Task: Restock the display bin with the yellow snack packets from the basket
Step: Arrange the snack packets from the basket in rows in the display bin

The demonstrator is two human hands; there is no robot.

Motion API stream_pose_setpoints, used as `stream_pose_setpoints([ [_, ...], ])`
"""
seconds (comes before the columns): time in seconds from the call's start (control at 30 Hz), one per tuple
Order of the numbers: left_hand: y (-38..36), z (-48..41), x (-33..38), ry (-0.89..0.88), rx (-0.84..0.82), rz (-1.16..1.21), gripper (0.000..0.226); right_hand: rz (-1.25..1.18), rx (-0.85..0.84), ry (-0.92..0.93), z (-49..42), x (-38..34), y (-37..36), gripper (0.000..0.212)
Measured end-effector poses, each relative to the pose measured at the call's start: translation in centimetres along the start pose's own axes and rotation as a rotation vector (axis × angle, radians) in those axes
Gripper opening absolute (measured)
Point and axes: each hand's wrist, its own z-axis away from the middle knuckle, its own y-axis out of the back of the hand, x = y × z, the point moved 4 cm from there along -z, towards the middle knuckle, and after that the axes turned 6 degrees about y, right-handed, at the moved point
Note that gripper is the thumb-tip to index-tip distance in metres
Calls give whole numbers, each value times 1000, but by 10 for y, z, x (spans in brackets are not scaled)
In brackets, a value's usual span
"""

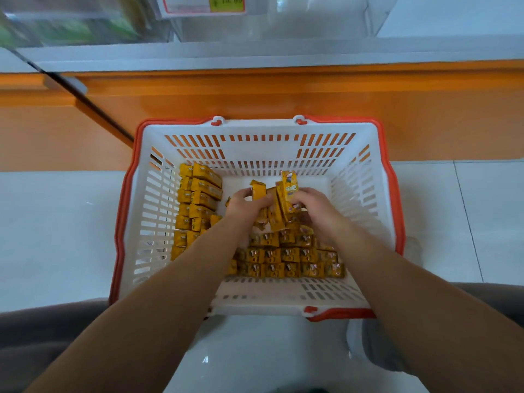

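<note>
I have both hands down in the basket (255, 129). My left hand (242, 205) and right hand (313, 205) close in from either side on a bunch of packets (283, 199), fingers curled round them, so the bunch stands upright between my palms. More packets lie in rows just on my side of the grip, and a stack sits left of the left hand. Well beyond the grip, past the orange ledge (283, 86), a blurred clear box is probably the bin (312, 18).
</note>
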Motion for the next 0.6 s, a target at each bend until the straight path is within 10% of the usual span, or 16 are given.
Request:
stream_pose_setpoints([
  [0.13, 5, 30, 32, -39, -77, 199, 34, -198, -44, 58, 21, -39, -3, 12],
  [0.6, 55, 255, 170, -454, -266, -28, 29, -44, -203, 386, 201, -220, -17, 13],
])
